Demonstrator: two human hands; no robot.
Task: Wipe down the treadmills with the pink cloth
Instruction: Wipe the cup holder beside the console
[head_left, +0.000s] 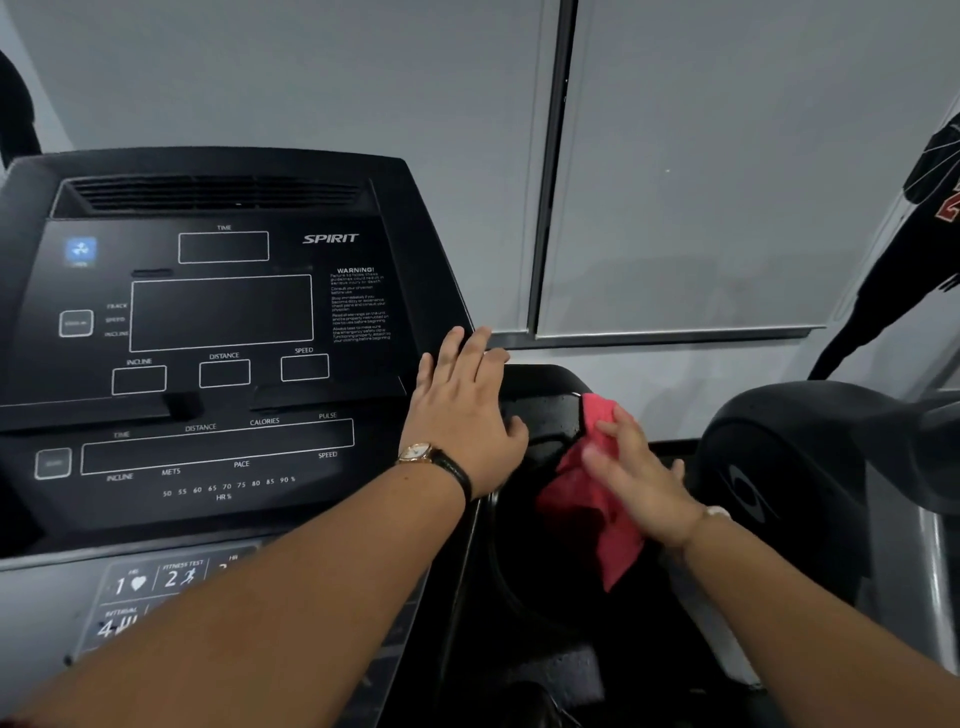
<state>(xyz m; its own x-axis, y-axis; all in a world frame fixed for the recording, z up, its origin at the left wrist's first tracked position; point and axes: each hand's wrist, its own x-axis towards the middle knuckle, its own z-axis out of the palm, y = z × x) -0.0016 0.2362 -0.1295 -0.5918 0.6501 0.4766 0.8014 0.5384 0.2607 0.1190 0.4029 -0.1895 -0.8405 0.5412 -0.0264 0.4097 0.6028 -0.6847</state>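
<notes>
- The left hand (462, 415), fingers spread and straight, rests flat on the right edge of the treadmill console (218, 312). If weight leans through it, the palm could slide onto the display face and smear it.
- The wristwatch (421, 453) on that wrist sits just above the console's lower right corner, so a dragged wrist might scratch the glossy panel.
- The pink cloth (587, 499) lies against the black side pocket (545, 415) at the console's right edge, and its lower corner hangs free.
- The right hand (639, 478) is blurred. Its fingers appear straight and laid over the cloth, pressing it; I cannot tell whether the thumb pinches it.
- With only a flat press, the cloth could slip out and drop into the dark gap beside the neighbouring machine (805, 467).
- The hanging corner may bunch up, leaving the pocket's curved rim unwiped.
- The program buttons (156, 582) sit under the left forearm, and a lowered arm might press one.
</notes>
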